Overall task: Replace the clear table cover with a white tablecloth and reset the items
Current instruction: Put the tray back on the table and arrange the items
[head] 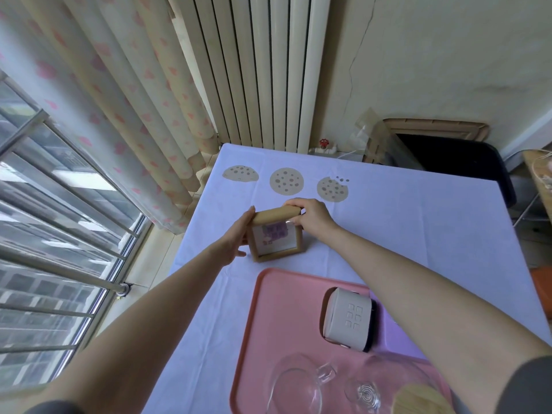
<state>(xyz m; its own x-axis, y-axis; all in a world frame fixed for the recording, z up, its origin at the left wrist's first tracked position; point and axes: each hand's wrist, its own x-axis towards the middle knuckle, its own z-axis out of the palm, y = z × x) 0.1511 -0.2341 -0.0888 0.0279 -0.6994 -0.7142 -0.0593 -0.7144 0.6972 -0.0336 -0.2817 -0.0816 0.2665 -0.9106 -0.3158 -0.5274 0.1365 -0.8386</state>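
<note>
Cloth step looks done: white tablecloth (403, 222) with three printed biscuit motifs (286, 180) covers the table to its far edge. No clear cover in view. The step in hand is resetting the items.

Small square light-wood picture frame (277, 237) stands upright on the cloth, left of centre. It is between the motifs and the far rim of the pink plastic tray (254, 324), apart from both.

Left hand (236, 239): fingers straight and together, flat against the frame's left side. Right hand (310, 218): fingers curled over the top right corner, clamped on it.

On the tray: white box-shaped object (348, 319), clear glass teapot (298, 383), round wooden lid (418, 398).

Next, as I judge: square the frame, check it stands alone, then loosen both hands evenly so it doesn't tip.
</note>
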